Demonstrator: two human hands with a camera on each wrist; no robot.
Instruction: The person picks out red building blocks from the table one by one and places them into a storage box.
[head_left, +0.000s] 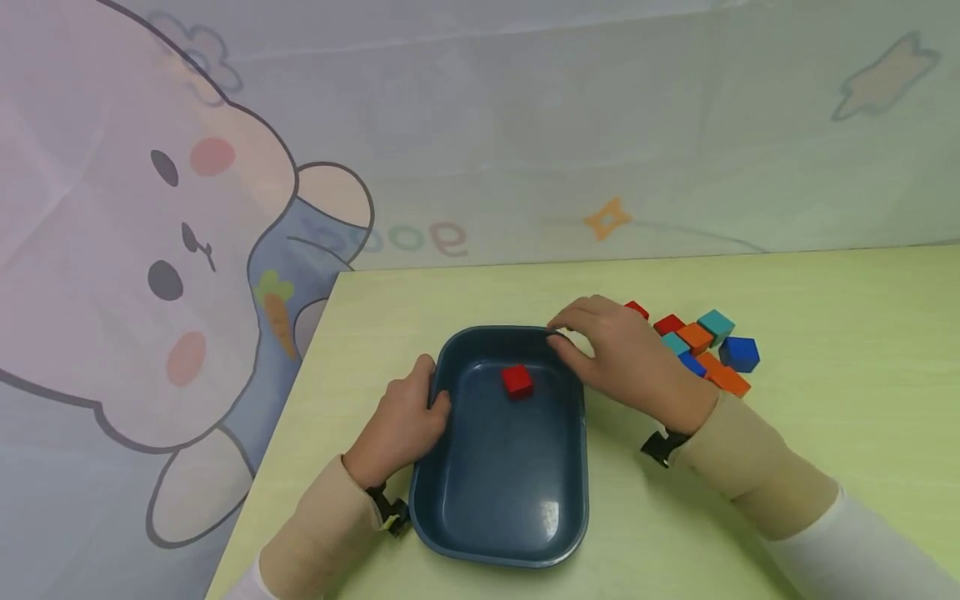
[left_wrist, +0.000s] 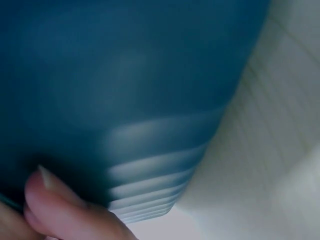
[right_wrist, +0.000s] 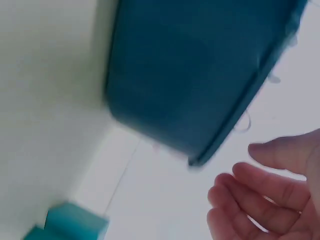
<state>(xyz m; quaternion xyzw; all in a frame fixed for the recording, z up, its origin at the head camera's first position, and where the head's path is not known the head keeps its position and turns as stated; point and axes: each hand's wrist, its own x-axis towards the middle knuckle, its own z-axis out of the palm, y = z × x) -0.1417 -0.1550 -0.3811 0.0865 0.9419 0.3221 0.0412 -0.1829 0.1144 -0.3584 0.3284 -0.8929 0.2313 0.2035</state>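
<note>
A dark blue rectangular tray point(head_left: 510, 475) sits on the table with a single red cube point(head_left: 517, 382) inside, toward its far end. My left hand point(head_left: 405, 421) grips the tray's left rim, its thumb point(left_wrist: 60, 205) lying over the inner side in the head view. At the far right corner is my right hand point(head_left: 622, 350), its thumb and bent fingers parted. The right wrist view has these fingers point(right_wrist: 270, 195) apart from the tray's corner, with nothing between them.
Beyond my right hand lies a loose cluster of small blocks, among them a blue cube point(head_left: 739, 354), a teal cube point(head_left: 716, 327) and an orange block point(head_left: 727, 381). A printed cloth point(head_left: 525, 125) hangs behind the pale green table point(head_left: 847, 350).
</note>
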